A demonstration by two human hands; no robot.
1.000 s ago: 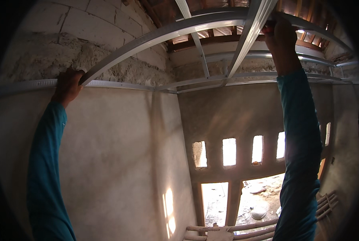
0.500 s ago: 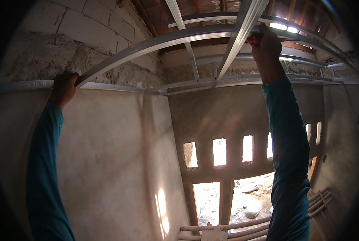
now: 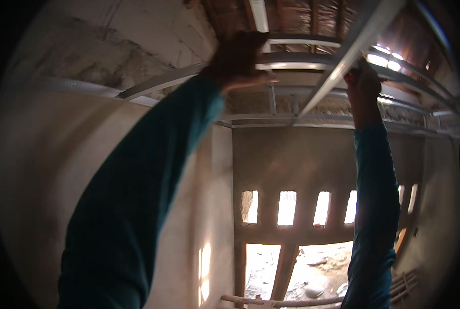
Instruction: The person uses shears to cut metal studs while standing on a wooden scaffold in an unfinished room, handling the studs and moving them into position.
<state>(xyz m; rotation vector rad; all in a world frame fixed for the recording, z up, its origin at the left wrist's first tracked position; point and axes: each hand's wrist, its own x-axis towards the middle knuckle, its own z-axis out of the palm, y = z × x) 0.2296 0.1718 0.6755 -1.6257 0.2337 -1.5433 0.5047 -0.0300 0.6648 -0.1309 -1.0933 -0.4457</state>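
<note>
Overhead runs a long silver metal channel (image 3: 163, 81), its left end at the metal wall strip (image 3: 85, 87). My left hand (image 3: 237, 59) is raised at this channel, blurred, with thumb and fingers apart around its level; I cannot tell whether it touches. My right hand (image 3: 365, 87) is up beside the crossing metal runner (image 3: 338, 72), closed around a tool with red handles (image 3: 349, 78). Most of that tool is hidden by the fingers, so its kind does not show.
More metal channels (image 3: 312, 118) form a ceiling grid below the roof timbers (image 3: 313, 20). A plastered wall (image 3: 188, 206) stands at left. The far wall has several small openings (image 3: 287, 208) and larger openings (image 3: 263, 268) below. Wooden poles (image 3: 312, 303) lie low down.
My left hand has let go of the channel's left end by the wall and moved right along it. My right hand stays near the runner. The view has shifted slightly.
</note>
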